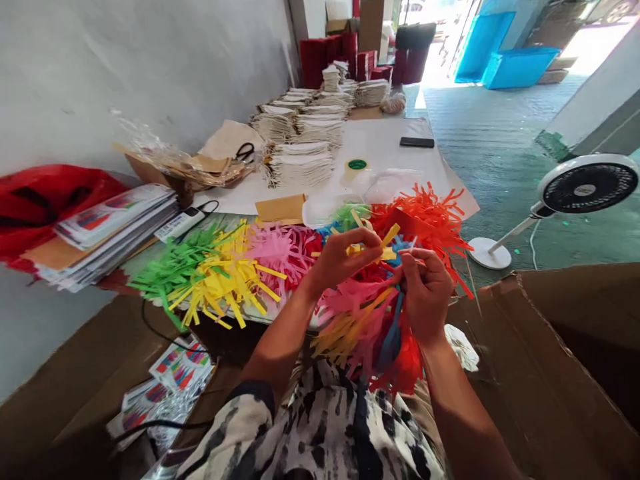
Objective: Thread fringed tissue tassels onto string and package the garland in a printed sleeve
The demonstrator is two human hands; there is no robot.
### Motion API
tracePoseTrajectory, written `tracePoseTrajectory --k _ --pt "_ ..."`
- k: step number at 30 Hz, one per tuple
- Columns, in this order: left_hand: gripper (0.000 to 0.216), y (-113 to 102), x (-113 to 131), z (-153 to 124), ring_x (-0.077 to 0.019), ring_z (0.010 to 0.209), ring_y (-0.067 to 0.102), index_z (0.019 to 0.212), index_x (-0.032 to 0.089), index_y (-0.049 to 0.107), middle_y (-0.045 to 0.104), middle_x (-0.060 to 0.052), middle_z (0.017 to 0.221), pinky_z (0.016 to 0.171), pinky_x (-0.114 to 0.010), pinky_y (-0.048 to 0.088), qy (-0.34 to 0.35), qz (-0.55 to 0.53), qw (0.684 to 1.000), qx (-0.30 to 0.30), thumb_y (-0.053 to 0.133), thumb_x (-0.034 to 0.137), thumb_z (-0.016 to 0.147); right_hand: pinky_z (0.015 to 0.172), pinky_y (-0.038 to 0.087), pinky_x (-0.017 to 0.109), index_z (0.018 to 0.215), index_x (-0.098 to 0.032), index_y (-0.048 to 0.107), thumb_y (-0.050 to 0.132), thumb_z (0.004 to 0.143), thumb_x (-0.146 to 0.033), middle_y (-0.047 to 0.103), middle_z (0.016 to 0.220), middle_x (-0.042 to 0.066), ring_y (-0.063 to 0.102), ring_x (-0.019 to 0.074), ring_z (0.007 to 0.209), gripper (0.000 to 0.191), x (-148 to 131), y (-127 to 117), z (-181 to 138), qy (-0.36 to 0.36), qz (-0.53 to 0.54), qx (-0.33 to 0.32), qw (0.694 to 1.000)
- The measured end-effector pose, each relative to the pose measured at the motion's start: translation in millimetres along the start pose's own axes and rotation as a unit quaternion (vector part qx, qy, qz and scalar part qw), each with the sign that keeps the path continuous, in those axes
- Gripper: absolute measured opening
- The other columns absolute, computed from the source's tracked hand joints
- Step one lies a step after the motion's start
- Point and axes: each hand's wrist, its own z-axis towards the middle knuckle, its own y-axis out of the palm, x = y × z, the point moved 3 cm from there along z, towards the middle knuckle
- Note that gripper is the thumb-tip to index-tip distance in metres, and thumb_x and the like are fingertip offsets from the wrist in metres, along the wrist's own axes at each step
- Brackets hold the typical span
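A bundle of fringed paper strips [367, 327] in pink, yellow, blue and red is held between both hands. It is located near the middle of the view, at the near edge of the tabletop [380, 143]. The left hand [340, 263] is raised just left of the bundle top. Its fingers [361, 248] are pinched on a yellow strip [387, 239], which projects upward and to the right. The right hand [425, 293] is positioned just right of the left hand. Its fingers [414, 265] are clenched around the upper end of the bundle, and the fringes hang down below both hands.

Loose piles of the same fringe are laid in a row on the tabletop beyond the hands:
- a green pile [165, 273] at the left
- a yellow pile [225, 280] beside it
- a pink pile [280, 250] next
- an orange pile [433, 213] at the right

Farther away, stacks of white paper [300, 163], scissors [244, 152], a roll of tape [357, 165] and a black phone [417, 142] are seen. A white fan [587, 187] stands on the floor at the right. An open cardboard box [550, 347] is located at the near right.
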Motion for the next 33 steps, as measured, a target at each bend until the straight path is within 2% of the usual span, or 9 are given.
tracePoseTrajectory --k 2,5,9,15,22,24,28,33 --pt "0.026 21 -4 -6 -0.0137 0.080 0.064 0.097 0.017 0.073 0.072 -0.003 0.089 0.075 -0.027 0.051 -0.041 -0.046 0.998 -0.028 0.073 0.044 0.098 0.049 0.041 0.020 0.103 -0.023 0.071 0.075 0.096 -0.047 0.066 0.061 -0.006 0.056 0.0088 0.050 0.025 -3 -2 0 -0.004 -0.011 -0.006 1.000" --pt "0.032 33 -9 -13 -0.0139 0.080 0.063 0.098 0.016 0.074 0.071 -0.004 0.090 0.073 -0.026 0.050 -0.086 -0.089 0.991 -0.057 0.075 0.048 0.095 0.050 0.043 0.020 0.101 -0.022 0.072 0.077 0.094 -0.047 0.065 0.061 -0.005 0.056 0.0093 0.051 0.027 -3 -7 1 -0.002 -0.023 -0.009 1.000" --pt "0.034 31 -12 -16 -0.0146 0.083 0.063 0.099 0.016 0.076 0.071 -0.005 0.093 0.075 -0.027 0.050 -0.100 -0.119 0.984 -0.081 0.078 0.049 0.093 0.050 0.043 0.021 0.096 -0.022 0.069 0.079 0.092 -0.048 0.064 0.061 -0.005 0.055 0.0096 0.052 0.029 1 -8 1 0.022 -0.005 -0.033 0.999" --pt "0.034 32 -18 -21 -0.0144 0.085 0.064 0.099 0.016 0.076 0.069 -0.005 0.094 0.078 -0.027 0.054 -0.130 -0.190 0.970 -0.077 0.081 0.049 0.090 0.045 0.036 0.021 0.093 -0.021 0.067 0.078 0.092 -0.051 0.059 0.057 -0.006 0.041 0.0067 0.044 0.032 3 -1 1 0.063 0.042 -0.084 0.994" --pt "0.036 32 -16 -22 -0.0152 0.082 0.068 0.097 0.018 0.075 0.071 -0.005 0.092 0.077 -0.029 0.059 -0.139 -0.207 0.966 -0.069 0.082 0.052 0.088 0.050 0.044 0.023 0.100 -0.022 0.069 0.074 0.094 -0.053 0.062 0.061 -0.005 0.055 0.0106 0.051 0.032 -1 -2 -4 0.032 -0.028 -0.057 0.997" --pt "0.037 30 -16 -23 -0.0150 0.082 0.068 0.097 0.018 0.075 0.070 -0.004 0.093 0.076 -0.028 0.059 -0.138 -0.204 0.967 -0.071 0.082 0.053 0.088 0.051 0.045 0.023 0.099 -0.021 0.069 0.073 0.095 -0.052 0.064 0.063 -0.004 0.058 0.0114 0.053 0.031 -2 -2 -5 0.027 -0.043 -0.057 0.997" --pt "0.036 28 -15 -25 -0.0153 0.084 0.067 0.098 0.017 0.075 0.071 -0.005 0.094 0.077 -0.027 0.057 -0.114 -0.180 0.975 -0.066 0.079 0.052 0.091 0.049 0.041 0.022 0.095 -0.021 0.068 0.072 0.096 -0.050 0.063 0.061 -0.004 0.053 0.0095 0.050 0.029 -2 3 -4 0.040 -0.019 -0.076 0.996" --pt "0.027 29 -7 -24 -0.0166 0.087 0.069 0.099 0.018 0.075 0.075 -0.005 0.095 0.080 -0.028 0.055 -0.055 -0.044 0.997 -0.026 0.076 0.045 0.095 0.051 0.043 0.023 0.090 -0.021 0.067 0.072 0.096 -0.048 0.062 0.060 -0.005 0.055 0.0106 0.051 0.028 -3 4 -4 0.018 -0.053 -0.033 0.998"
